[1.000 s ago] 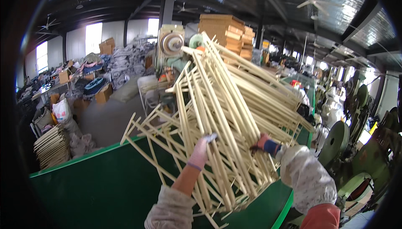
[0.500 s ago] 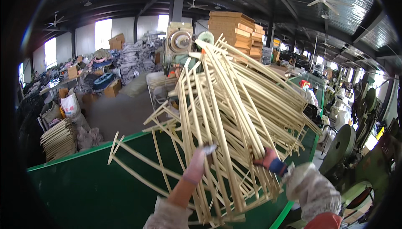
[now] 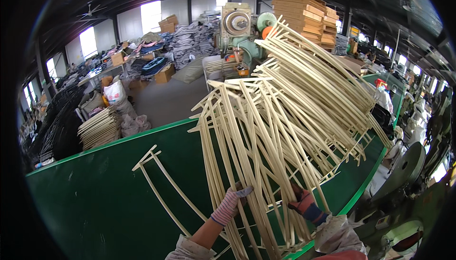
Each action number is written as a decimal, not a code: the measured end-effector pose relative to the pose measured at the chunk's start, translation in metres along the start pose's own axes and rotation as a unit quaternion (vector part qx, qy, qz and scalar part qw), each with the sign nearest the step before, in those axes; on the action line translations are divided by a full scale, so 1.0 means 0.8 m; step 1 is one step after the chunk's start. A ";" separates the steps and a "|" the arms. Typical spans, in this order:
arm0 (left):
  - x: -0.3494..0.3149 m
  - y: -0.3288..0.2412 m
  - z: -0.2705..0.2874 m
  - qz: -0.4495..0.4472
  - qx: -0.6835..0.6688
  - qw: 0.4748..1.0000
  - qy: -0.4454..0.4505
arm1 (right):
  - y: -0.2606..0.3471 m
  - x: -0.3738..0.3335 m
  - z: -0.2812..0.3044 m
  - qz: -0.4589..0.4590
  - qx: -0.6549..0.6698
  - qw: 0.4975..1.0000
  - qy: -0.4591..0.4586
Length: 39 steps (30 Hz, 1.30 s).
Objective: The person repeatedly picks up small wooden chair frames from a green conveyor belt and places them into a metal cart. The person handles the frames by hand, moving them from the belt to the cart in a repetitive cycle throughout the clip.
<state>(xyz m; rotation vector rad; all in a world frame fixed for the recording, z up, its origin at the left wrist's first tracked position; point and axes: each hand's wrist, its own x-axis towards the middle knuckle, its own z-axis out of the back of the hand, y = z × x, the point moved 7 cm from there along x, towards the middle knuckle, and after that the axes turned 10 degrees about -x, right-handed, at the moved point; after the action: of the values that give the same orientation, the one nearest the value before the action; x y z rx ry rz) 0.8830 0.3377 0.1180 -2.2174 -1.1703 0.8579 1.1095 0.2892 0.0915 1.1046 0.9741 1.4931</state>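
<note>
My gloved left hand (image 3: 231, 205), in a pink-and-white striped glove, is closed around the left side of a bundle of long cream tube frames (image 3: 243, 141). At the bundle's right side my right hand (image 3: 308, 207), in a red and dark blue glove, is closed on the tubes; some of its fingers are hidden. The bundle slants away from me over the green tabletop (image 3: 95, 193), its far ends overlapping a larger stack of similar frames (image 3: 323, 93). A single curved frame (image 3: 146, 158) lies apart on the left.
A green machine (image 3: 237, 22) with a round wheel stands beyond the table, near stacked cardboard (image 3: 297, 15). More cream frames (image 3: 99, 129) and a white sack (image 3: 114, 92) sit on the floor at left. Dark machinery with a disc (image 3: 403, 169) stands close on the right.
The bundle's far ends have come down from above the large stack toward the tabletop, with both hands still gripping it. My view has turned, so the background sits further right and higher.
</note>
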 end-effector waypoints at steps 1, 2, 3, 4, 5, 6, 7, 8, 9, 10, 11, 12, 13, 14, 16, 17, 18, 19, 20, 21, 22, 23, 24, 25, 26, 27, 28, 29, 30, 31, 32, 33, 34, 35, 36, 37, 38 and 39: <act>-0.003 0.004 -0.002 -0.014 0.008 1.000 -0.006 | -0.027 0.002 -0.001 -0.034 0.023 0.999 0.008; -0.004 0.004 -0.001 -0.047 0.014 0.999 -0.025 | -0.049 0.009 -0.005 -0.037 0.060 0.997 0.033; -0.002 0.012 -0.002 -0.033 0.015 0.999 -0.022 | -0.065 0.014 -0.010 -0.021 0.125 0.990 0.058; 0.000 0.017 0.001 -0.031 0.013 0.999 -0.031 | -0.092 0.013 -0.019 -0.114 0.339 0.930 0.081; 0.004 0.026 0.002 -0.012 0.019 0.999 -0.027 | -0.116 0.020 -0.023 -0.166 0.375 0.910 0.059; 0.007 0.031 0.011 0.011 0.028 0.998 -0.056 | -0.121 0.022 -0.028 -0.140 0.313 0.935 0.094; 0.012 0.030 0.010 -0.024 0.013 0.999 -0.028 | -0.129 0.027 -0.045 -0.180 0.365 0.901 0.150; 0.015 0.029 0.013 -0.027 0.006 0.999 -0.018 | -0.124 0.021 -0.065 -0.212 0.478 0.823 0.222; 0.016 0.036 0.023 -0.004 0.006 0.999 -0.048 | -0.120 0.022 -0.078 -0.254 0.549 0.757 0.247; 0.015 0.039 0.035 0.017 0.064 0.994 -0.091 | -0.117 0.022 -0.085 -0.247 0.517 0.785 0.237; 0.015 0.040 0.038 0.032 0.073 0.994 -0.076 | -0.110 0.026 -0.088 -0.234 0.478 0.816 0.226; 0.010 0.045 0.046 0.054 0.093 0.990 -0.094 | -0.098 0.030 -0.081 -0.139 0.310 0.924 0.174; 0.006 0.043 0.054 0.071 0.117 0.984 -0.116 | -0.089 0.029 -0.082 -0.145 0.252 0.949 0.121; -0.003 0.028 0.033 -0.039 0.050 0.998 0.016 | -0.062 0.023 -0.090 -0.091 0.249 0.951 0.158; -0.028 0.019 0.038 -0.046 -0.011 0.999 0.025 | -0.019 0.004 -0.107 -0.083 0.311 0.928 0.189; -0.042 0.017 0.046 -0.028 -0.028 0.999 -0.005 | 0.002 -0.005 -0.110 -0.077 0.284 0.939 0.178; -0.062 0.009 0.044 -0.056 -0.027 0.998 0.019 | 0.030 -0.017 -0.114 -0.056 0.297 0.932 0.201; -0.083 0.008 0.044 -0.072 -0.017 0.997 0.004 | 0.059 -0.031 -0.119 -0.038 0.314 0.921 0.229; -0.105 0.006 0.044 -0.087 -0.005 0.996 -0.008 | 0.090 -0.044 -0.129 0.004 0.290 0.922 0.256; -0.125 -0.002 0.043 -0.112 0.003 0.994 -0.007 | 0.103 -0.056 -0.132 -0.037 0.227 0.951 0.208; -0.140 -0.004 0.033 -0.083 0.039 0.995 0.040 | 0.126 -0.074 -0.137 -0.024 0.204 0.962 0.179; -0.161 -0.008 0.028 -0.091 0.009 0.993 0.075 | 0.149 -0.094 -0.141 -0.013 0.176 0.974 0.142; -0.183 -0.013 0.023 -0.091 -0.012 0.989 0.115 | 0.172 -0.111 -0.147 0.014 0.107 0.991 0.079; -0.202 -0.018 0.015 -0.090 -0.032 0.983 0.156 | 0.196 -0.132 -0.160 0.014 0.162 0.983 0.081; -0.222 -0.021 0.008 -0.100 -0.039 0.976 0.187 | 0.216 -0.150 -0.171 0.008 0.153 0.986 0.070; -0.243 -0.025 0.004 -0.111 -0.048 0.970 0.212 | 0.235 -0.167 -0.186 -0.003 0.159 0.985 0.072; -0.262 -0.029 0.003 -0.123 -0.060 0.963 0.231 | 0.250 -0.190 -0.189 -0.022 0.175 0.984 0.024; -0.279 -0.030 -0.003 -0.122 -0.065 0.956 0.258 | 0.273 -0.208 -0.199 0.001 0.145 0.989 0.031; -0.295 -0.028 -0.011 -0.121 -0.073 0.948 0.284 | 0.288 -0.228 -0.202 -0.002 0.115 0.993 -0.007; -0.312 -0.024 -0.018 -0.118 -0.082 0.939 0.311 | 0.301 -0.254 -0.207 -0.009 0.099 0.994 -0.036; -0.329 -0.020 -0.026 -0.105 -0.105 0.921 0.360 | 0.313 -0.280 -0.209 -0.004 0.083 0.994 -0.077; -0.342 -0.011 -0.026 -0.097 -0.091 0.927 0.350 | 0.320 -0.307 -0.213 -0.013 0.053 0.992 -0.112; -0.357 -0.001 -0.028 -0.087 -0.082 0.927 0.356 | 0.325 -0.334 -0.217 -0.023 0.030 0.989 -0.144; -0.370 0.010 -0.031 -0.079 -0.074 0.926 0.361 | 0.330 -0.363 -0.221 -0.031 0.015 0.985 -0.168; -0.383 0.028 -0.033 -0.050 -0.023 0.930 0.363 | 0.334 -0.393 -0.224 -0.052 -0.005 0.982 -0.180; -0.396 0.046 -0.032 -0.022 0.031 0.932 0.359 | 0.337 -0.422 -0.226 -0.068 -0.034 0.976 -0.206; -0.410 0.066 -0.034 -0.011 0.085 0.928 0.363 | 0.340 -0.454 -0.231 -0.079 -0.026 0.971 -0.224; -0.428 0.088 -0.039 0.037 0.062 0.923 0.377 | 0.343 -0.484 -0.236 -0.090 -0.014 0.967 -0.240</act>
<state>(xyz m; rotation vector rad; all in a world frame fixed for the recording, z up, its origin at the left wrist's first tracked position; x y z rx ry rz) 0.7944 0.0071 0.1952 -2.1716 -0.6350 0.0488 0.8927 -0.1478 0.2411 1.2455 0.6888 1.0208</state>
